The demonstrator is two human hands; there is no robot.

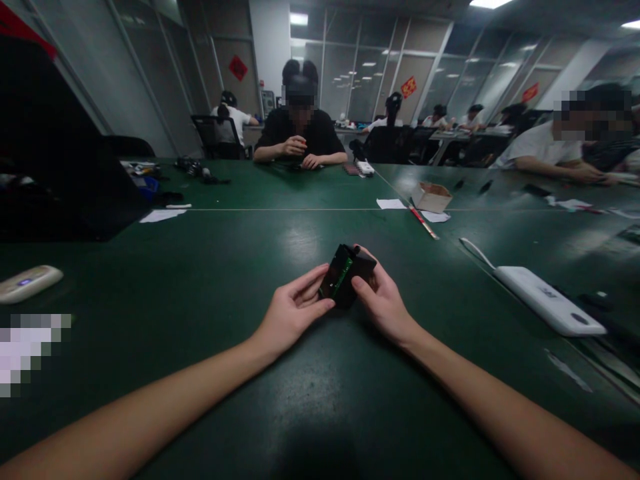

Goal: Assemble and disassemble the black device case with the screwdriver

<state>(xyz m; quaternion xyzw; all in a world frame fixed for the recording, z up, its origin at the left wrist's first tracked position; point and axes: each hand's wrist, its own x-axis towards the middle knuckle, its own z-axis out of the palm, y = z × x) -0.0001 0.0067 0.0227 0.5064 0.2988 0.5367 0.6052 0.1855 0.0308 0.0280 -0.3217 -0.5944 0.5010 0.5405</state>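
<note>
A small black box-shaped device [363, 268] is held between both hands, just above the green tabletop [305, 387]. Along its middle runs a green strip that looks like a circuit board [344, 272]; the black parts on either side are angled apart like an opened case. My left hand [293, 307] grips the left part, thumb at the lower edge and fingers behind. My right hand [387, 303] holds the right part, with its thumb pressed on the near face and fingers curled round the far side. Fine details of the device are too dark to make out.
To the right lies a white power bank [547, 300] with a strap. Farther back are a small open box [431, 199], paper slips [391, 204] and a red stick-like item [423, 223]. A white oval device [31, 283] lies left. A person [300, 137] sits opposite.
</note>
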